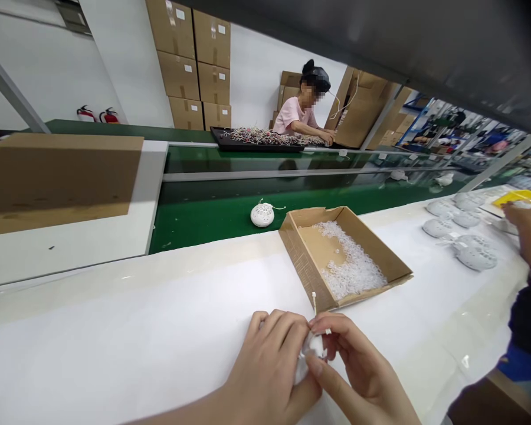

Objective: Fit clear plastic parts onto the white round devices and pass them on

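Nearest the camera, our left hand (272, 360) and right hand (363, 366) are working close together over the white work surface (115, 330). Beyond it, the green belt (203, 206) is running across the view, and a dark overhead panel (380, 47) is cutting off the top. Brown cardboard sheet (48, 177) is lying at left; stacked cartons (194, 65) are standing by the wall. Across the belt, a person in pink (292, 118) is reaching past a black tray (230, 145) heaped with wires. An open cardboard box (303, 260) is sitting just past our hands, partly blocking the way to the belt, and is holding small clear rings (358, 271). White domed parts (475, 254) are resting at right, near a yellow tray (520, 196) and a co-worker's hand (526, 221). One white openwork ball (262, 215) is sitting on the belt.

Our fingers are hiding much of the small white piece (315, 345), so we are not making out its full shape; the far right background is blurring. That piece is lying between our hands: left fingers are curling over it, right thumb and fingertips are pinching it. A connector (314, 294) is sticking up beyond our fingers.
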Demonstrator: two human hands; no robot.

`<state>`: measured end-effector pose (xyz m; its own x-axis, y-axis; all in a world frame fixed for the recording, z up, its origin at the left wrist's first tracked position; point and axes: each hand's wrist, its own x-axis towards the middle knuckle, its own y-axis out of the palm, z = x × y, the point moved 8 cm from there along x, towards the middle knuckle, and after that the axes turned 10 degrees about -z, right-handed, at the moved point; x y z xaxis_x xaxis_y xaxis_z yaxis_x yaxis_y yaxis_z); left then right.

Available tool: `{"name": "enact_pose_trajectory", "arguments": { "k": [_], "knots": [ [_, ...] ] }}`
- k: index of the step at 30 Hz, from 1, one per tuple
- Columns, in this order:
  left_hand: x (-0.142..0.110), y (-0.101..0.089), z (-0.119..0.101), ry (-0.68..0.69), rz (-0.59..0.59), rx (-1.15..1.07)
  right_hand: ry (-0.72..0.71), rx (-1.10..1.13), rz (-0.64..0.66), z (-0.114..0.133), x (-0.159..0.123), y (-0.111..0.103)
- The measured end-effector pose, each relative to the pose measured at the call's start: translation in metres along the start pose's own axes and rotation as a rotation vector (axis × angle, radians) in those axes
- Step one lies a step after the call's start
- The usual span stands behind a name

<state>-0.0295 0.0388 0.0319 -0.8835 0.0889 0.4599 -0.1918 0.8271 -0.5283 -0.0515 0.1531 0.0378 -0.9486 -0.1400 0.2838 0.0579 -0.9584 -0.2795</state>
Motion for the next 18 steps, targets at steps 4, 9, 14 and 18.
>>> {"name": "enact_pose_trajectory", "arguments": {
  "k": [4, 9, 14, 18],
  "knots": [
    [-0.001, 0.000, 0.001, -0.005, -0.014, 0.001, -0.055, -0.062, -0.012, 0.002, -0.001, -0.003],
    [0.001, 0.000, -0.004, 0.002, 0.039, -0.021, -0.033, -0.048, 0.132, 0.005, 0.004, -0.005],
    [0.002, -0.002, -0.006, 0.037, -0.002, 0.034, -0.118, -0.087, 0.192, 0.020, 0.010, -0.004],
    [-0.001, -0.001, -0.005, 0.063, -0.055, -0.005, -0.115, -0.161, 0.156, 0.022, 0.008, -0.004]
  ]
}}
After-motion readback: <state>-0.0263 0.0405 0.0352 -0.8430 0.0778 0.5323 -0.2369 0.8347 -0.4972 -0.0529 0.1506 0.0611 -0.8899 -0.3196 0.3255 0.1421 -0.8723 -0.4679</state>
